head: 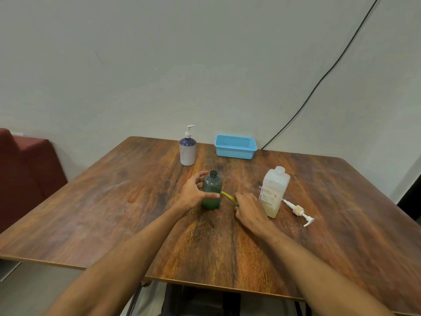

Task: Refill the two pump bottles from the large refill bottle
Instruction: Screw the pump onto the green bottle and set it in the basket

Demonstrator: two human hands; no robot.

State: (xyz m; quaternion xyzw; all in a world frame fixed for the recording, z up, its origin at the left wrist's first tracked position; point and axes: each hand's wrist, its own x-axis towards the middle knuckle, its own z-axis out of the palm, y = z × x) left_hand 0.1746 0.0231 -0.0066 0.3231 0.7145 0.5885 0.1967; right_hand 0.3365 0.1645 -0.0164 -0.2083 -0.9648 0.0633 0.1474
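The green bottle (212, 190) stood uncapped mid-table, the left hand (193, 192) wrapped round it. Just right, the right hand (249, 209) lay at a yellow tube (227, 195), its grip impossible to tell. Farther right stood the refill bottle (274, 190).

Person's two arms only, seen from own head height. Left hand (193, 193) bare. Right hand (249, 209) bare, knuckles showing as low ridges across back. Left forearm (127, 258) bare skin from wrist to lower picture edge, slim, smooth outline. Right forearm (319, 265) likewise bare along whole visible length. Fingers (200, 176) slightly blurred; nails, fine marks too soft to tell.
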